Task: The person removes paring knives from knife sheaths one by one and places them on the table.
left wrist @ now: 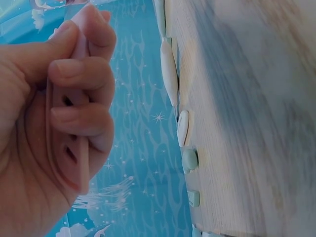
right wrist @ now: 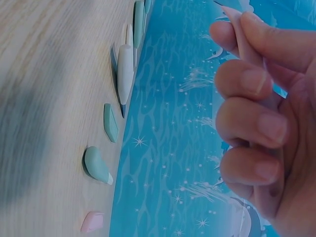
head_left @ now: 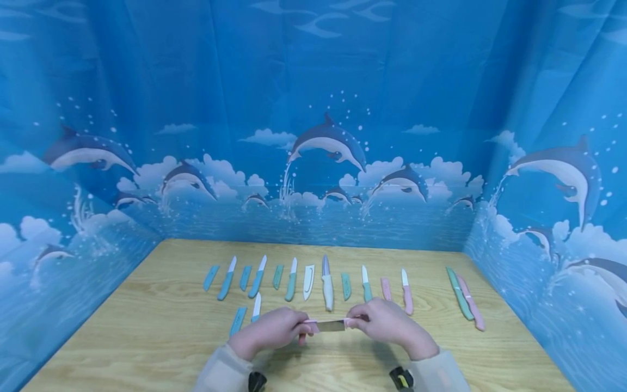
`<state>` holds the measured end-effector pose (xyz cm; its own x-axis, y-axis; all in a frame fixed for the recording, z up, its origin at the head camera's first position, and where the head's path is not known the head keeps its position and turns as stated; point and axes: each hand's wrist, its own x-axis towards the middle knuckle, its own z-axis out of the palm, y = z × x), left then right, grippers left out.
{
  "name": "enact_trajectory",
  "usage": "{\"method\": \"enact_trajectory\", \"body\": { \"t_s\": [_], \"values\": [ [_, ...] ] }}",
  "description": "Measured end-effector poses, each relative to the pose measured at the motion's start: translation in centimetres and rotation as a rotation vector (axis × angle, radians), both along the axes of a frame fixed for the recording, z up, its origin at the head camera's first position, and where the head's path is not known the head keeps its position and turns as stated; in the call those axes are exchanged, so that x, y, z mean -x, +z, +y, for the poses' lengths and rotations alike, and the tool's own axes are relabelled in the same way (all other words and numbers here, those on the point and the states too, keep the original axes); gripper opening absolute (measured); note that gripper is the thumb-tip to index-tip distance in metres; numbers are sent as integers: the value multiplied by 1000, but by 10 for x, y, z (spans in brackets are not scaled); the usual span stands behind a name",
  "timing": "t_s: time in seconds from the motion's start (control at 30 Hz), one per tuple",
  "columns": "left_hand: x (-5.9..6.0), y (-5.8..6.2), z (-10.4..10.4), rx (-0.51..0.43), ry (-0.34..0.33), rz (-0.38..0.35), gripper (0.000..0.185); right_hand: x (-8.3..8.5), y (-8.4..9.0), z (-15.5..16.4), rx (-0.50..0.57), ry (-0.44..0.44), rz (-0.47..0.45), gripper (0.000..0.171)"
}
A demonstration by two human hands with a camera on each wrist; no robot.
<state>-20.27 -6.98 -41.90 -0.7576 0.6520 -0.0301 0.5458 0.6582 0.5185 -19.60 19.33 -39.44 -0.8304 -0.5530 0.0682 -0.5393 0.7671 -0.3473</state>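
Observation:
My left hand (head_left: 280, 329) grips a pink blade sheath (left wrist: 70, 160) with slots along its side, fingers curled round it. In my right hand (head_left: 386, 322) is the pink handle (right wrist: 249, 47) of a knife, wrapped by the fingers and raised off the table. The knife's grey blade (head_left: 331, 326) spans the gap between both hands and points left. Its tip end meets the sheath; how far it sits inside is hidden by the fingers. Just beyond the hands lies a white-handled knife (head_left: 327, 291), with a white sheath (head_left: 308, 282) to its left.
Knives and sheaths lie in a row on the wooden table (head_left: 161, 316): blue ones (head_left: 226, 286) at left, green ones (head_left: 290, 286) nearer the middle, a pink knife (head_left: 408, 296) right. A green knife (head_left: 460, 296) and another pink knife (head_left: 471, 305) lie together far right. A dolphin-print curtain (head_left: 313, 218) surrounds the table.

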Motion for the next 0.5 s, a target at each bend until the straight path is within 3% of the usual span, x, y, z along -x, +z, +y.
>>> {"method": "enact_trajectory", "body": {
  "t_s": [0.5],
  "values": [
    [0,3,-2,-1,-27,-10,18,2,0,4,22,26,-20,20]
  ]
}}
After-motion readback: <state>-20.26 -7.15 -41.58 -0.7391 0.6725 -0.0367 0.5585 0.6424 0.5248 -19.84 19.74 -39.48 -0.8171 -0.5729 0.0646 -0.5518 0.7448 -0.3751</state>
